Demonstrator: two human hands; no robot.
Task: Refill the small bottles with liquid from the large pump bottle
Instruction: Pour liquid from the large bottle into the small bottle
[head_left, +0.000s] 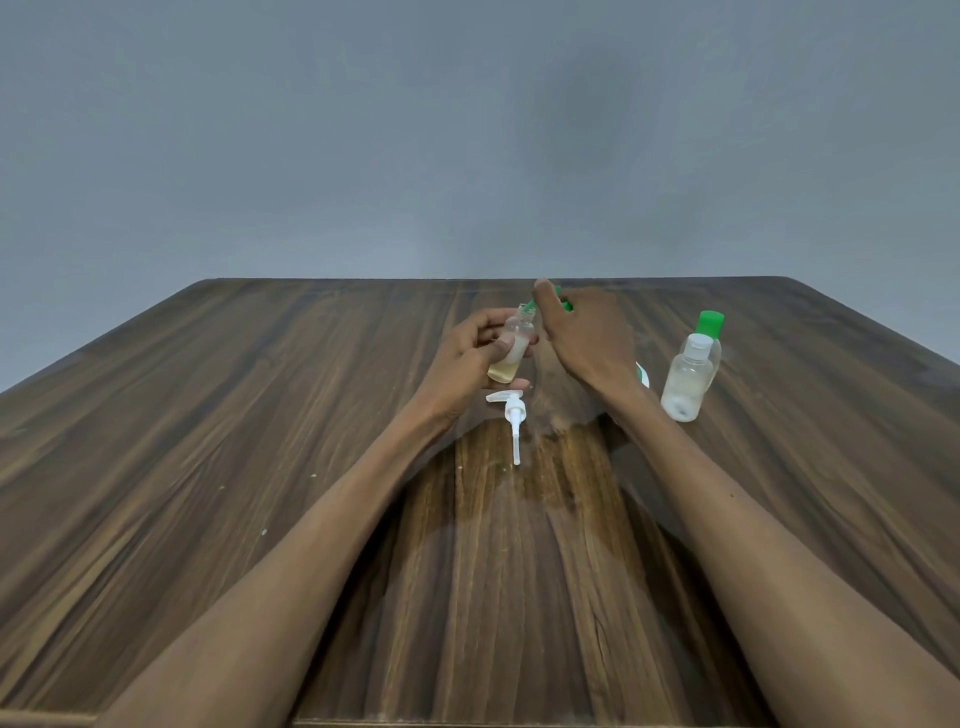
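Observation:
My left hand (467, 358) grips a small clear bottle (511, 353), held upright and uncapped, with a little yellowish liquid at its bottom. My right hand (587, 338) is closed around a green object (566, 304). Most of it is hidden by my fingers. Its green tip (529, 307) touches the small bottle's open mouth. A white pump head (513, 410) with its long tube lies on the wooden table (260, 415) just below my left hand. Whether the green object is the large bottle, I cannot tell.
To the right stand two small clear bottles, close together: one with a white cap (687, 382) in front and one with a green cap (709, 327) behind. A white and green item (643, 375) peeks from behind my right wrist. A grey wall rises behind the table.

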